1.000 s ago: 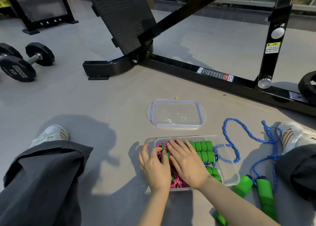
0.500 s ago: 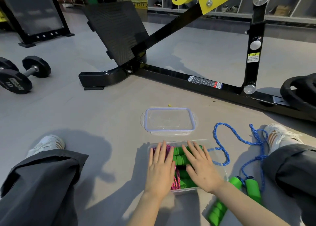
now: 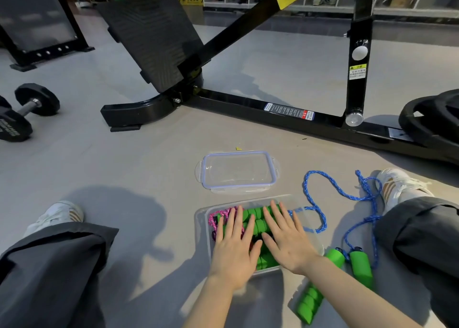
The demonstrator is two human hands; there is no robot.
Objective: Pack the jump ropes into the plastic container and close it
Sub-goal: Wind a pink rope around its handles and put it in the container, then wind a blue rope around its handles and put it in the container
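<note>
A clear plastic container (image 3: 301, 204) sits on the grey floor between my legs. Inside lie a pink jump rope (image 3: 219, 215) and green foam handles (image 3: 257, 219). My left hand (image 3: 234, 249) and my right hand (image 3: 285, 240) lie flat, fingers spread, pressing on the contents. A blue jump rope (image 3: 315, 204) trails from the container over its right rim onto the floor, ending at two green handles (image 3: 357, 265). The clear lid (image 3: 238, 171) with a blue seal lies flat just beyond the container.
A black gym machine frame (image 3: 273, 109) crosses the floor behind the lid. A dumbbell (image 3: 27, 109) lies far left, weight plates (image 3: 432, 119) far right. My legs in dark trousers (image 3: 49, 265) and white shoes (image 3: 397, 186) flank the container.
The view has tilted up a little. Both hands slid from the container's left part to lie flat side by side over the ropes, the right hand moving rightwards.
</note>
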